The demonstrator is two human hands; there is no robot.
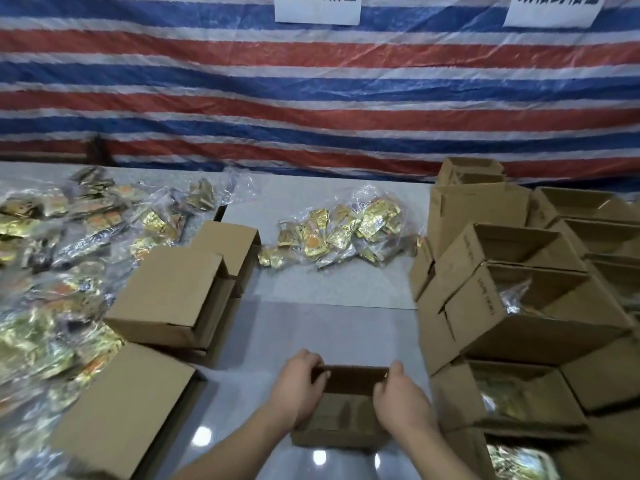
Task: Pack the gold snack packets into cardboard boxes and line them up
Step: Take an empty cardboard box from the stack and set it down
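A small open cardboard box (346,407) stands on the table near the front edge, its inside dark with nothing showing in it. My left hand (300,382) grips its left wall with the fingers curled over the rim. My right hand (398,393) grips the right wall the same way. A clear bag of gold snack packets (343,230) lies in the middle of the table behind the box. A large heap of bagged gold packets (52,271) covers the left side.
Closed cardboard boxes (173,296) sit left of centre, and another one (121,410) lies at the front left. Several open boxes (526,296), some with gold packets inside, are stacked at the right. A striped tarp (311,81) hangs behind the grey table (329,327).
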